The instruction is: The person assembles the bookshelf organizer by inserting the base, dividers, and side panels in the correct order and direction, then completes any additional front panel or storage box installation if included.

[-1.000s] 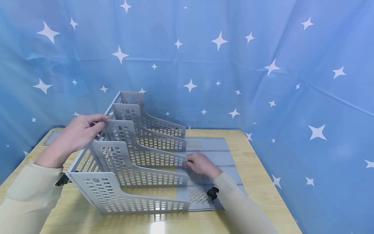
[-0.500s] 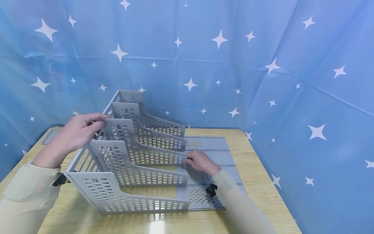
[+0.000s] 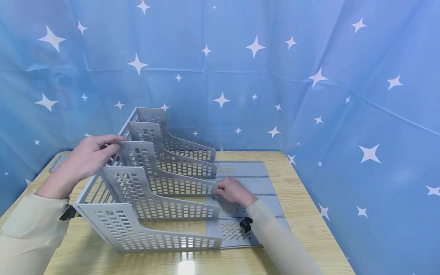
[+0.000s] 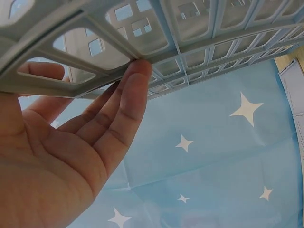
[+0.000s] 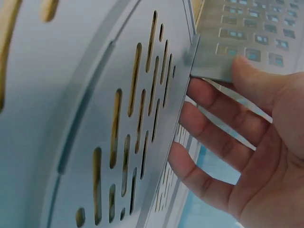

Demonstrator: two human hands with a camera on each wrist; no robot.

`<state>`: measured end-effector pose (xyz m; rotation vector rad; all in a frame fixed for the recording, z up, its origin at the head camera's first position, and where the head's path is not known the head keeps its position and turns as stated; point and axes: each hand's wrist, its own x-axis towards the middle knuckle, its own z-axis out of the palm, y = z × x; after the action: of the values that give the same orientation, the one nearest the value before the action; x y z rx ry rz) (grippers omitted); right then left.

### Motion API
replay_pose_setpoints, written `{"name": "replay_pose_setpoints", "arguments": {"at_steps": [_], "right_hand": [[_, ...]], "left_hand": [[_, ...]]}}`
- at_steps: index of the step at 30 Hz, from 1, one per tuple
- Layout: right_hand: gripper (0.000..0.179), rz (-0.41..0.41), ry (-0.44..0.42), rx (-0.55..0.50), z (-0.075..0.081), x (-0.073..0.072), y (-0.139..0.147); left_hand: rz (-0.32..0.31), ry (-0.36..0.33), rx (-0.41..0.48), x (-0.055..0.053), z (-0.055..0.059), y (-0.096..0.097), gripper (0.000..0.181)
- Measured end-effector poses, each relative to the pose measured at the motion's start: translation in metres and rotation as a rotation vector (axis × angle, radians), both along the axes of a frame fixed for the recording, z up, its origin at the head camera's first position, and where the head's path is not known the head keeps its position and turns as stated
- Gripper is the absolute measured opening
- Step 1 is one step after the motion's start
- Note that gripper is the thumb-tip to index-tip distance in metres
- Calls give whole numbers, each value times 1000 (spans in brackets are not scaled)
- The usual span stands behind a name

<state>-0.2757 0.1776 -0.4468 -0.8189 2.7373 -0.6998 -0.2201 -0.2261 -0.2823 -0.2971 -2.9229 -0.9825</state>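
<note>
A grey plastic file rack (image 3: 142,144) with several upright, perforated dividers stands on the table. My left hand (image 3: 91,154) grips the top of its back, beside the middle divider. In the left wrist view, the fingers of that hand (image 4: 71,156) lie against the rack's barred back frame (image 4: 178,50). My right hand (image 3: 235,191) pinches the low front end of the middle divider. The right wrist view shows the thumb on one face of this divider (image 5: 211,59), with the other fingers of the hand (image 5: 261,161) reaching the edge of a slotted grey panel (image 5: 80,156).
Joined flat grey panels (image 3: 256,185) lie on the wooden table (image 3: 302,214) under and to the right of the rack's front. Another flat grey piece (image 3: 57,162) lies at the back left. A blue curtain with white stars (image 3: 237,84) hangs close behind the table and along its sides.
Both hands keep their places on the rack. Only a slight shift of the head view shows.
</note>
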Motion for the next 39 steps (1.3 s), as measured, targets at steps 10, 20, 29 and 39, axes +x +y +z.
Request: {"name": "replay_pose_setpoints", "arguments": {"at_steps": [10, 20, 29, 39], "right_hand": [[40, 43, -28, 46, 1, 3, 3], [4, -141, -49, -59, 2, -20, 14], [28, -109, 18, -42, -14, -34, 5], [27, -153, 1, -23, -10, -36, 2]], "left_hand": [[-46, 17, -3, 0, -1, -1, 44], [-155, 114, -24, -5, -3, -9, 47], [-158, 24, 8, -17, -9, -8, 54], [-138, 10, -4, -18, -5, -6, 53]]}}
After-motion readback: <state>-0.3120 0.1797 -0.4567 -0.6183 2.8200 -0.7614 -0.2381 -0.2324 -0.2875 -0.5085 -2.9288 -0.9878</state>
